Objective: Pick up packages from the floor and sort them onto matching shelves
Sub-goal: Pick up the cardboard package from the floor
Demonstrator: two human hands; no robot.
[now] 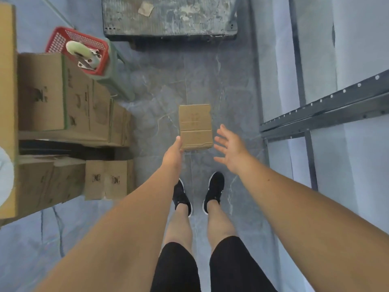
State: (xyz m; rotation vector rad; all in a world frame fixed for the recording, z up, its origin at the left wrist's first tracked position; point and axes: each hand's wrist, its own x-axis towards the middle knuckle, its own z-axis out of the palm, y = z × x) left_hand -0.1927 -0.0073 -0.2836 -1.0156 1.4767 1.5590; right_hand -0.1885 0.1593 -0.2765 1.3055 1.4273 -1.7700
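Observation:
A small brown cardboard package (195, 125) lies flat on the grey floor (160, 98) just ahead of my feet. Both my arms reach down toward it. My left hand (173, 153) is at the package's near left corner, seen edge-on, and whether it touches the box is unclear. My right hand (228, 149) hovers just right of the package with its fingers spread and nothing in it. A grey metal shelf frame (324, 111) stands to my right.
Stacked cardboard boxes (63, 98) line the left side, with more (106, 179) lower down. A red plastic basket (79, 48) holding a pale object sits behind them. A worn grey platform (168, 15) lies at the far end of the aisle.

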